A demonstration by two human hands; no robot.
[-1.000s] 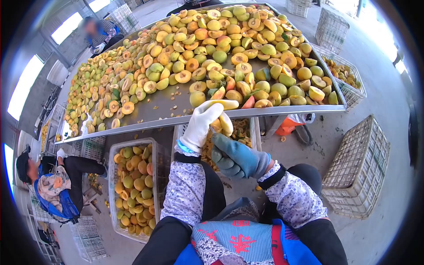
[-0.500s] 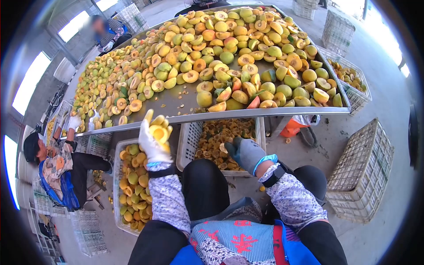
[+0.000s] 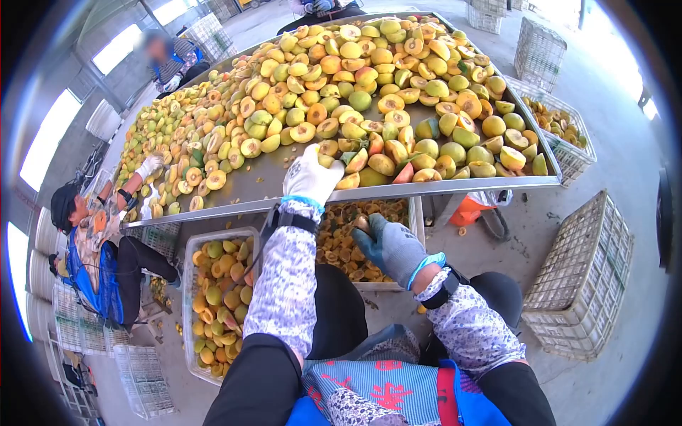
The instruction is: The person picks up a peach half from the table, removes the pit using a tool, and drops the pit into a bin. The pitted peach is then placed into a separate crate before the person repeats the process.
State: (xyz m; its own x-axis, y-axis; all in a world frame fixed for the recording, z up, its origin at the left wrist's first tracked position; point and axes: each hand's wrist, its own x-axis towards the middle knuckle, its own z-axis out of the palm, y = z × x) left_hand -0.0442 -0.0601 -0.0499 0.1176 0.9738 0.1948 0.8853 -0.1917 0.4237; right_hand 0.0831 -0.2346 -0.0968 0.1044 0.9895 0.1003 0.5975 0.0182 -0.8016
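My left hand (image 3: 312,175), in a white glove, reaches over the near rim of the metal table (image 3: 341,193), its fingers closed around a yellow-green apricot (image 3: 326,160). Halved and whole apricots (image 3: 383,165) lie heaped beside it. In a grey-blue glove, my right hand (image 3: 391,250) is held above a white crate (image 3: 417,213) below the table. Its thumb and fingers are closed on a small brownish thing (image 3: 361,226) that I cannot make out. That crate holds many small yellow-brown pieces (image 3: 341,245), perhaps cut fruit.
A tub of apricots (image 3: 217,312) stands by my left leg. An upturned crate (image 3: 579,277) is at the right, and another crate of fruit (image 3: 565,131) stands beyond the table's right edge. A co-worker (image 3: 92,248) sits at the left; others sit across the table.
My left hand has moved right and onto the table; the fruit pieces in its palm are gone and it now grips an apricot. My right hand stays over the crate. The left co-worker's hand reaches further in.
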